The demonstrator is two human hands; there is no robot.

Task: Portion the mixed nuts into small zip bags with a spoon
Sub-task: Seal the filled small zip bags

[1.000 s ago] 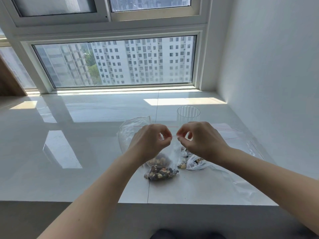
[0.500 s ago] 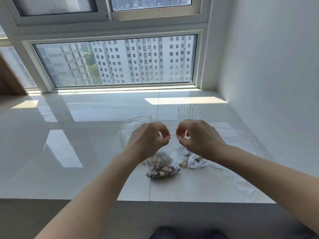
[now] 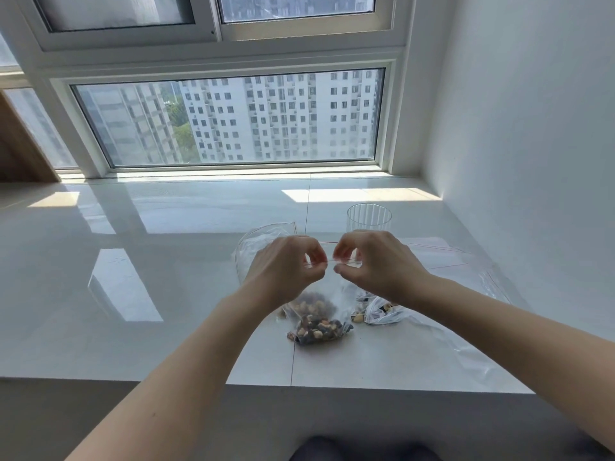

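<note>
Zip bag (image 3: 317, 314) of mixed nuts hangs just in front of the glass (image 3: 368, 218) | left hand (image 3: 283, 272) and right hand (image 3: 379, 264) pinch its top strip, likely sealing | spoon unseen | empty bags (image 3: 466, 264) beside glass

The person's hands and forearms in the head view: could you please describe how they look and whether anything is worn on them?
Both the left hand and the right hand are bare, with no gloves. No rings, watch or bracelet show on the sides facing the camera. Both forearms are uncovered along their whole visible length, with no sleeve in frame. The fingernails look short and unpainted.
</note>
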